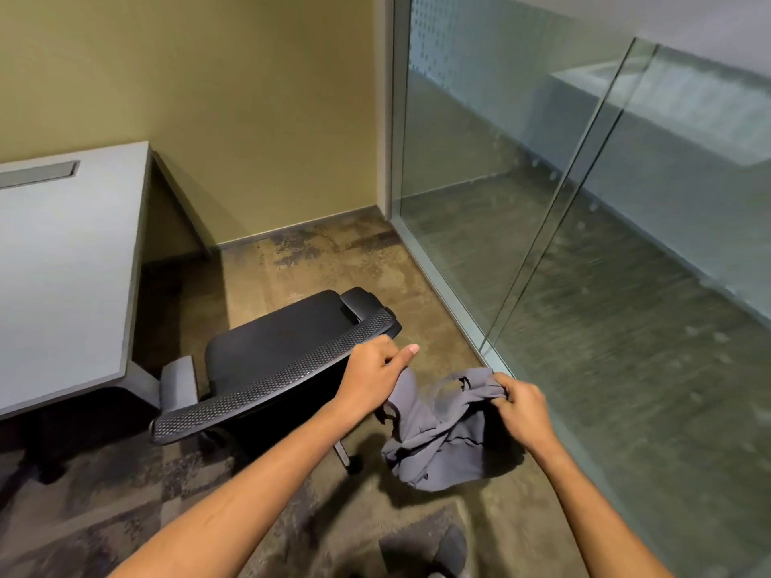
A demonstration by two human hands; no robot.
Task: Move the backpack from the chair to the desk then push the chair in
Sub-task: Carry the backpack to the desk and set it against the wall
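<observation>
Both hands are holding the grey backpack (438,435) in the air behind the chair (271,356): the left hand (371,369) fingers are pinching one side, the right hand (521,410) fingers are gripping the other. The seat is showing bare; 2 steps are remaining, the surface (62,264) and the push-in.

Dim warm light, blurred, edges bowed

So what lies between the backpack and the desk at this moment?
The black chair stands between them in the head view. Both hands, left and right, hold the grey backpack behind the chair's back, right of the desk.
</observation>
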